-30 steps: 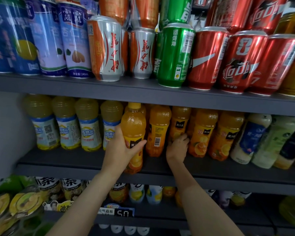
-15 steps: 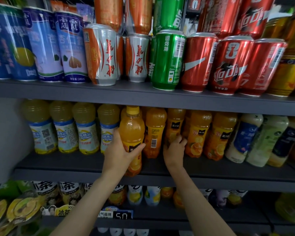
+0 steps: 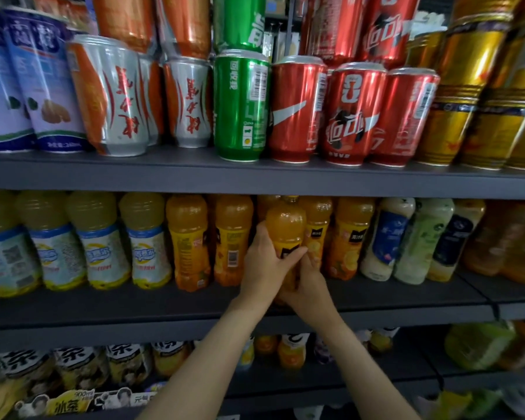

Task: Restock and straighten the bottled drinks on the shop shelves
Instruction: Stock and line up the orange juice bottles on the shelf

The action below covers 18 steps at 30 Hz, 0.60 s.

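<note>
My left hand (image 3: 262, 262) and right hand (image 3: 311, 278) both grip one orange juice bottle (image 3: 285, 228), steadying it upright to fill its row on the middle shelf (image 3: 103, 310).

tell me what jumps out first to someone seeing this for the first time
Both hands meet mid-frame on the middle shelf: the left hand and right hand hold an orange juice bottle in front of its row. Above, bright red cola cans and a green can crowd the top shelf.
</note>
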### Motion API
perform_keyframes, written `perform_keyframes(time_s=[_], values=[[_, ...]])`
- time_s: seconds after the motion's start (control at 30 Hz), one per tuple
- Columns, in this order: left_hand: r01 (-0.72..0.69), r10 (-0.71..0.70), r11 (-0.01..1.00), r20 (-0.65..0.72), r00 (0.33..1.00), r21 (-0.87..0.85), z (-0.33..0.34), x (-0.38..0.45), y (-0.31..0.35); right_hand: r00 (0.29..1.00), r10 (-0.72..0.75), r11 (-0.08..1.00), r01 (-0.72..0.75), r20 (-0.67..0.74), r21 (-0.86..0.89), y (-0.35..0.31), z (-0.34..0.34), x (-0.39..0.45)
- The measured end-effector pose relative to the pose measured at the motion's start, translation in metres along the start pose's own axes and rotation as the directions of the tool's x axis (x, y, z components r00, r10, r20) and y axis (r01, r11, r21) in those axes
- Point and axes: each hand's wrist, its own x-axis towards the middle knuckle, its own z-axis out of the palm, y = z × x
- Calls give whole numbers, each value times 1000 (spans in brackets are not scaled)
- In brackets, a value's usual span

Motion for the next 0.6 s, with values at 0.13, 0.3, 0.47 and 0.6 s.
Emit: perform_keyframes(time_s=[0.13, 0.3, 0.47, 0.6], values=[[-41, 41, 999, 16, 999, 25, -8, -5, -8, 971, 39, 984, -79, -237, -163, 2, 22, 12], [-56, 95, 983, -221, 971, 177, -29, -41, -45, 945, 110, 954, -188, -309, -234, -7, 32, 23], [-22, 83, 978, -293, 952, 206, -33, -40, -55, 917, 159, 924, -268, -366, -271, -12, 41, 23], [-132, 192, 966, -278, 941, 220, -26, -42, -48, 921, 165, 920, -273, -352, -283, -15, 41, 26]])
